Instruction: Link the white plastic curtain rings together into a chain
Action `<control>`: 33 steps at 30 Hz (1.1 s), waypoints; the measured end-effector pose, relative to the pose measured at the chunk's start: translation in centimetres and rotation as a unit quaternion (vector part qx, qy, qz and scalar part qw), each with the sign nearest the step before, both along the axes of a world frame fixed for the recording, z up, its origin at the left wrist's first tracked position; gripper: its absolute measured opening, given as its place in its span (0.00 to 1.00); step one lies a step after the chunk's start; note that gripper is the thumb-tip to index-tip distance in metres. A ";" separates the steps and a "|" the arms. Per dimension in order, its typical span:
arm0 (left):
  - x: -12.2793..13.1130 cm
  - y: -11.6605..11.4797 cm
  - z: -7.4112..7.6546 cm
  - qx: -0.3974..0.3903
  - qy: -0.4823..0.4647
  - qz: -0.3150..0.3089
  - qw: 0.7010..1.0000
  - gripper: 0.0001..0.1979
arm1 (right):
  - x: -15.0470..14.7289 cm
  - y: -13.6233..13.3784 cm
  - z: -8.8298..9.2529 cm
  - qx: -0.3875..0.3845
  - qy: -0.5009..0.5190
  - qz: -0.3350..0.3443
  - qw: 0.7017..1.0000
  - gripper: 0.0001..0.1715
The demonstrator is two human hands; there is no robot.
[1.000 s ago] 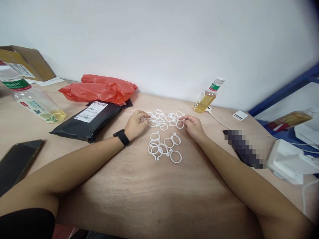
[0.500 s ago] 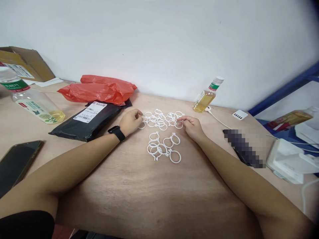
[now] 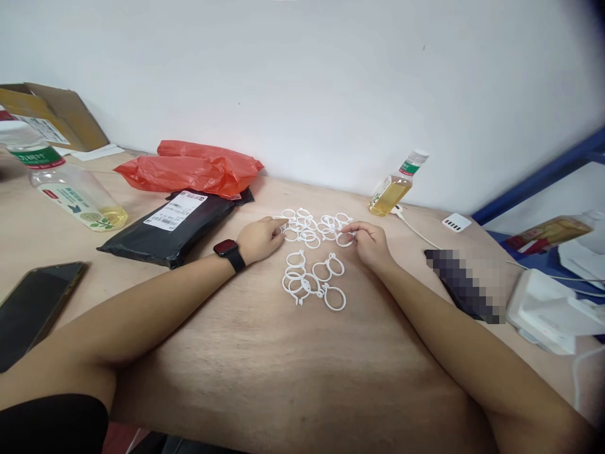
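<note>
Several thin white plastic rings with small clip ends lie on the wooden table in two clusters. The far cluster (image 3: pixel 309 239) lies between my hands, its rings overlapping. Closer to me is the near cluster (image 3: pixel 334 299). My left hand (image 3: pixel 259 241), with a black watch on its wrist, reaches in from the left, its index finger stretched onto the far cluster's left edge. On the other side, my right hand (image 3: pixel 368 241) has its index finger extended over a ring at the right edge, thumb apart. Neither hand visibly grips a ring.
A black parcel (image 3: pixel 142 243) and a red plastic bag (image 3: pixel 189 167) lie left. A drink bottle (image 3: pixel 75 195), phone (image 3: pixel 40 296) and cardboard box (image 3: pixel 70 120) are farther left. Right are another bottle (image 3: pixel 392 189), a charging hub (image 3: pixel 456 222) with cables, and a white device (image 3: pixel 543 309).
My left hand has moved right, its index finger now over the rings' left edge. My right hand stays at the right edge. The view has shifted slightly.
</note>
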State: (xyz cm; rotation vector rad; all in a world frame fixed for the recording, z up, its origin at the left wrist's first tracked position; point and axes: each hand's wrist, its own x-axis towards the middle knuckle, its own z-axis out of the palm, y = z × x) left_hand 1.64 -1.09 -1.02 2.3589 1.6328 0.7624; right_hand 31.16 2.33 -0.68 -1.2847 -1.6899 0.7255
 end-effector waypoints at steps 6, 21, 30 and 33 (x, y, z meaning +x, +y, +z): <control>0.0 0.1 -0.4 0.007 0.020 0.013 1.000 0.16 | -0.1 -0.2 -0.2 -0.024 0.085 0.028 0.996 0.18; -0.1 0.0 0.1 0.033 -0.120 0.006 0.992 0.19 | -0.4 -0.8 0.2 0.078 -0.091 0.185 0.975 0.12; 0.1 -0.2 0.3 0.056 -0.199 -0.031 0.978 0.16 | 1.3 1.1 -1.0 0.108 -0.210 0.004 0.972 0.20; 0.2 -0.3 0.3 0.035 -0.219 -0.027 0.975 0.14 | 1.4 1.3 -0.9 0.068 -0.318 0.034 0.945 0.23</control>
